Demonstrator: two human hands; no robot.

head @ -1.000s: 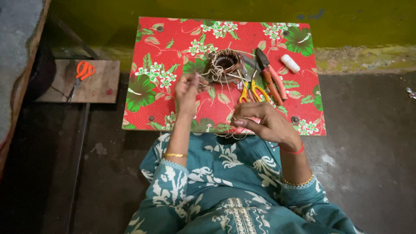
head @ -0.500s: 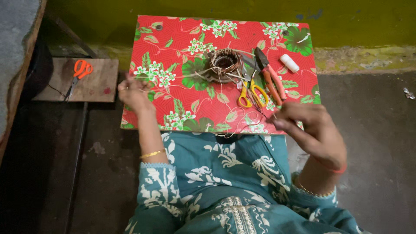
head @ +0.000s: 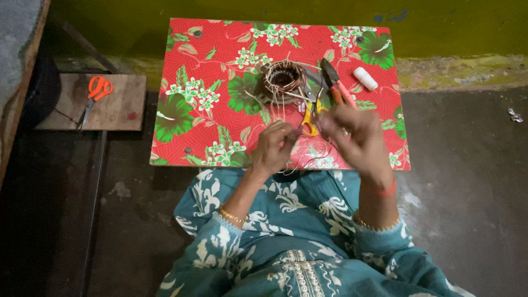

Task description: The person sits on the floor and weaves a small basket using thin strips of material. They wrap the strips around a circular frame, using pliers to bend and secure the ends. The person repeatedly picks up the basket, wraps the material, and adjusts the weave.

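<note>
Both hands together over near edge of floral red table (head: 209,66). Left hand (head: 273,147) & right hand (head: 355,135) pinched on thin pale thread (head: 308,157), strands looping below. Wound motor stator (head: 283,81) behind hands, mid-table. Yellow-handled scissors (head: 309,118), red pliers (head: 338,88), white spool (head: 365,78) beside it. Orange scissors (head: 96,93) on wood board (head: 118,113), far left.

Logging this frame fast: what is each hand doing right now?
Left hand: fingers pinched on thin pale thread above the red floral board.
Right hand: blurred, fingers curled, apparently on the same thread; grip cannot be told.
</note>
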